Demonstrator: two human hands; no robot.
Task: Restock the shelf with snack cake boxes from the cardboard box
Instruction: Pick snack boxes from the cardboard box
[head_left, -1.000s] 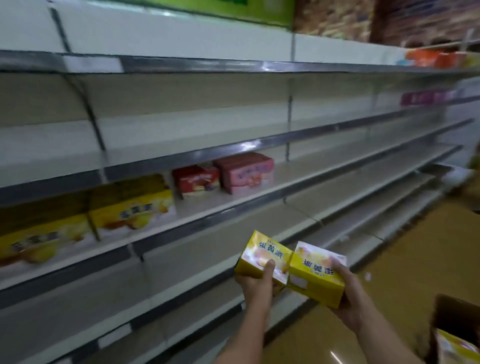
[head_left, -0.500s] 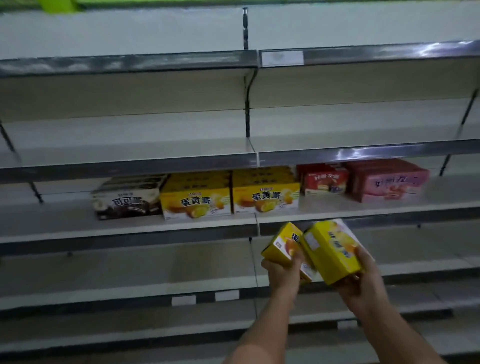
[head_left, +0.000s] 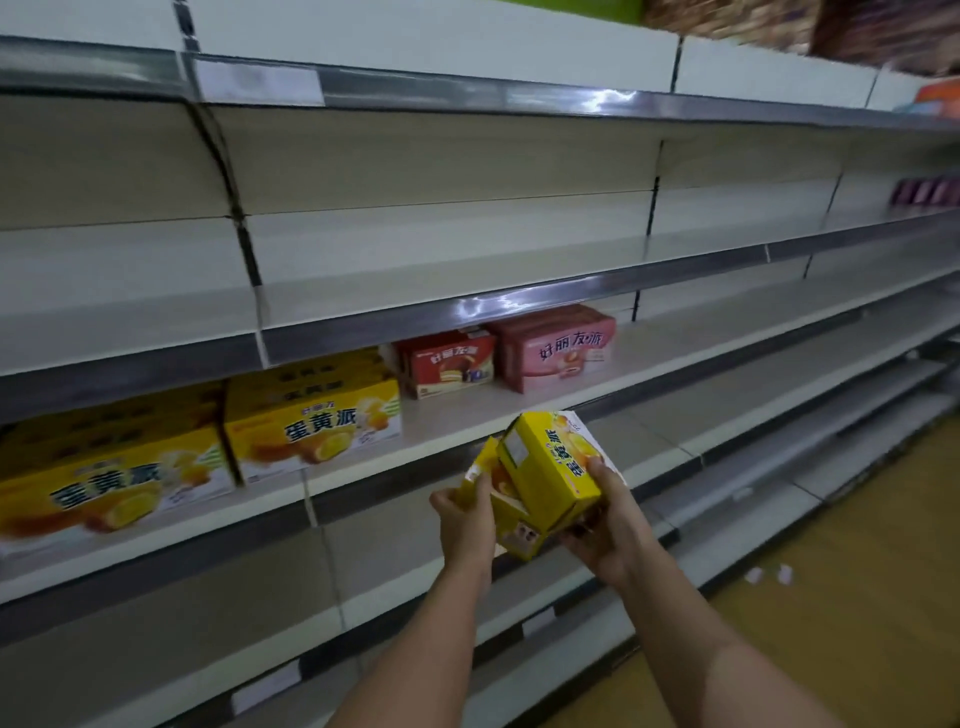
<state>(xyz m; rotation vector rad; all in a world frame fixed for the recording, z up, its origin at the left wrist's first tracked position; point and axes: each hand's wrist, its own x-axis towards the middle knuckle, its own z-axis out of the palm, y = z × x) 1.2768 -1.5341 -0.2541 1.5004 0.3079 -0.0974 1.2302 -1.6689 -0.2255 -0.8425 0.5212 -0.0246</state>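
Two small yellow cardboard snack cake boxes sit in your grip, one per hand, held in front of the shelving and below the stocked tier. Your left hand (head_left: 462, 514) pinches the lower yellow box (head_left: 506, 525) at its end, thumb on top. Your right hand (head_left: 605, 525) curls round the upper yellow box (head_left: 545, 473), which overlaps and touches the other.

Risks as I judge them:
- Boxes pressed together at an angle; either could slip as you separate them, the left one especially, held only by its end.
- Both are tilted, labels off-axis; pushed in like this they'd land crooked or face the wrong way.
- The grey metal lip of the shelf above (head_left: 467, 312) hangs low over the white shelf board (head_left: 467, 415); a raised corner could catch on it.
- Open space lies between the large yellow cake cartons (head_left: 311, 415) and the red snack box (head_left: 447, 364); a careless shove could knock either.
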